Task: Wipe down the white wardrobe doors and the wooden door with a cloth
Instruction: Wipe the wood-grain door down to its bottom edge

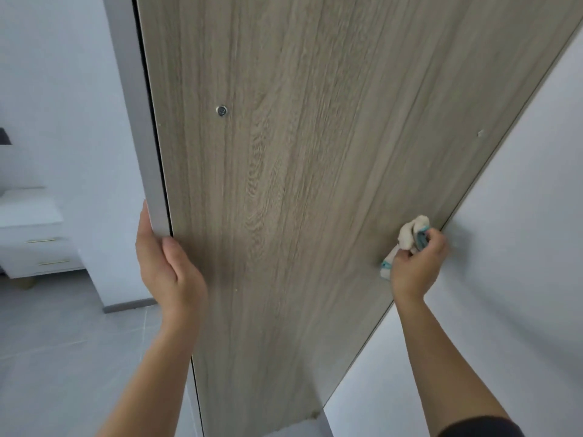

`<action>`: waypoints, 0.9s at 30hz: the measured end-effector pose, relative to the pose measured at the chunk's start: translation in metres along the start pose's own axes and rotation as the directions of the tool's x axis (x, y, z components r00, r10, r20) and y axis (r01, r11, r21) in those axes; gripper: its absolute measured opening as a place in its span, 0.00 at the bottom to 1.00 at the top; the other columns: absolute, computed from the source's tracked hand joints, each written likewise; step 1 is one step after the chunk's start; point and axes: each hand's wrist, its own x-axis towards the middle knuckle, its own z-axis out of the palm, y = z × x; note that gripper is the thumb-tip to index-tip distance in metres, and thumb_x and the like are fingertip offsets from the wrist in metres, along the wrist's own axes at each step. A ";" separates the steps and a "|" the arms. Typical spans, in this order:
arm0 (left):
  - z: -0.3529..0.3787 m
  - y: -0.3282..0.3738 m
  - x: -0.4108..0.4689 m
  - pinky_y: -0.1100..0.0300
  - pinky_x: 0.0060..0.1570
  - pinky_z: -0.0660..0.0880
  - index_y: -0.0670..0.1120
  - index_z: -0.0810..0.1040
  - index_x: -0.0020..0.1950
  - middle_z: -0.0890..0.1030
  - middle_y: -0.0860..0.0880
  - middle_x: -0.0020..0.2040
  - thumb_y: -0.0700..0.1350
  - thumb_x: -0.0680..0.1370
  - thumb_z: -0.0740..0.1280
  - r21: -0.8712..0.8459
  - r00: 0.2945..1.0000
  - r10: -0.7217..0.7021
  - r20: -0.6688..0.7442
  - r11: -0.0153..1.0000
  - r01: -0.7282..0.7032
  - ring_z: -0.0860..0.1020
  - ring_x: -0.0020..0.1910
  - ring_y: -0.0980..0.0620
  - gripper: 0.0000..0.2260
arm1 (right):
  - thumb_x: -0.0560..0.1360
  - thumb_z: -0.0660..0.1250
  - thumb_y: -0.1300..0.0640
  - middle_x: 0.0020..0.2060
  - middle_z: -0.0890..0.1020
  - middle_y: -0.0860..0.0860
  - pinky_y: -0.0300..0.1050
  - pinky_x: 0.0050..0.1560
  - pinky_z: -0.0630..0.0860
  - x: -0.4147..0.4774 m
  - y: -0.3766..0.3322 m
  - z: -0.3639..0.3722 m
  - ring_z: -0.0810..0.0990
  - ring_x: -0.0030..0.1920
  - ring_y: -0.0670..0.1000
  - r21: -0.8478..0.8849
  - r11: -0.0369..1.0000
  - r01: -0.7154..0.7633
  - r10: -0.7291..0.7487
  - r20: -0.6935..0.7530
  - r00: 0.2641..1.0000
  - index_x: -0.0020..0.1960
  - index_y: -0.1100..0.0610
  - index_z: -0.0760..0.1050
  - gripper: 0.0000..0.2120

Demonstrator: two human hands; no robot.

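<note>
Wooden door [299,184], steadied at its free edge by the left hand [167,266], fingers wrapped around it. Bunched cloth [410,238] is gripped in the right hand [416,266] against the hinge-side margin; firm overlapping strokes along the grain are advised.

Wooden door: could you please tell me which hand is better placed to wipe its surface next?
Right, probably. The right hand grips the cloth against the wooden door near its right edge, while the left hand holds the door's left edge, likely steadying it.
</note>
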 end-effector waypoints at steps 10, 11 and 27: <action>0.009 0.000 -0.003 0.58 0.62 0.68 0.49 0.67 0.73 0.76 0.51 0.65 0.39 0.80 0.50 -0.007 0.996 0.033 -0.087 0.999 -0.034 0.73 0.62 0.55 0.22 | 0.71 0.64 0.67 0.62 0.73 0.57 0.52 0.50 0.72 0.024 0.037 0.002 0.75 0.60 0.60 0.000 0.992 -0.123 0.123 -0.026 0.992 0.63 0.59 0.68 0.21; 0.009 0.001 -0.003 0.58 0.62 0.68 0.49 0.67 0.73 0.76 0.51 0.64 0.38 0.80 0.50 -0.002 0.996 0.031 -0.082 0.999 -0.032 0.73 0.61 0.53 0.22 | 0.71 0.65 0.67 0.62 0.73 0.57 0.51 0.50 0.72 0.022 0.035 0.003 0.75 0.59 0.60 0.013 0.991 -0.135 0.135 -0.025 0.990 0.63 0.59 0.68 0.21; -0.032 0.001 0.008 0.59 0.70 0.65 0.57 0.67 0.74 0.72 0.61 0.69 0.46 0.83 0.58 0.025 0.972 -0.055 0.229 0.998 0.051 0.69 0.69 0.60 0.18 | 0.69 0.66 0.72 0.59 0.72 0.56 0.33 0.47 0.66 -0.113 -0.052 0.029 0.74 0.56 0.51 0.301 0.937 -0.177 0.139 0.144 0.980 0.61 0.63 0.68 0.21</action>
